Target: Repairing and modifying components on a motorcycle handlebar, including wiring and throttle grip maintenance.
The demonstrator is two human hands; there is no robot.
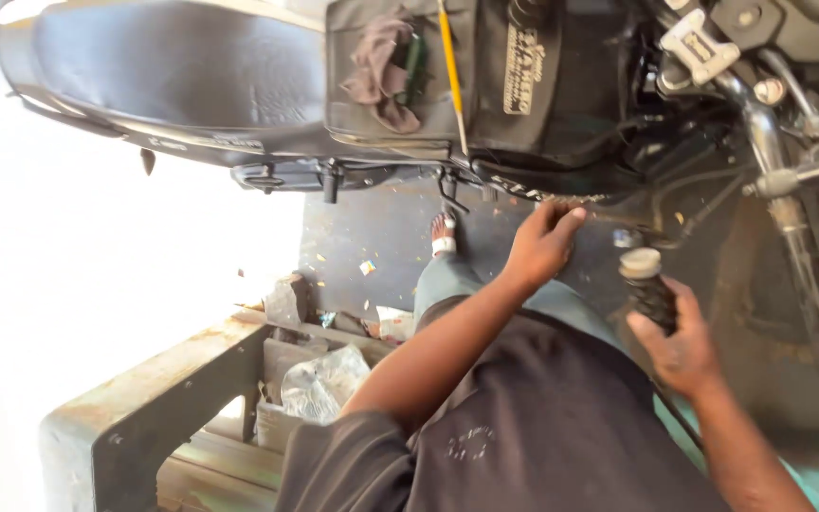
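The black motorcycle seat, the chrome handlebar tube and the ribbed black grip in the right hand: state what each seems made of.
Black motorcycle seat: likely vinyl or leatherette, smooth with a soft sheen. Chrome handlebar tube: metal, bright mirror-like plating. Ribbed black grip in the right hand: probably rubber, matte and ridged, with a pale end cap.

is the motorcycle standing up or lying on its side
Standing up: the motorcycle has its seat level on top; wheels and stand are out of view.

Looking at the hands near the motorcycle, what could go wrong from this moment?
1. The left hand reaches into the motorcycle side, among cables and brackets; fingers could be pinched or scraped.
2. The right hand grips a black handle pointed toward the bike; a slip might strike the left hand.
3. Litter on the floor could upset footing.
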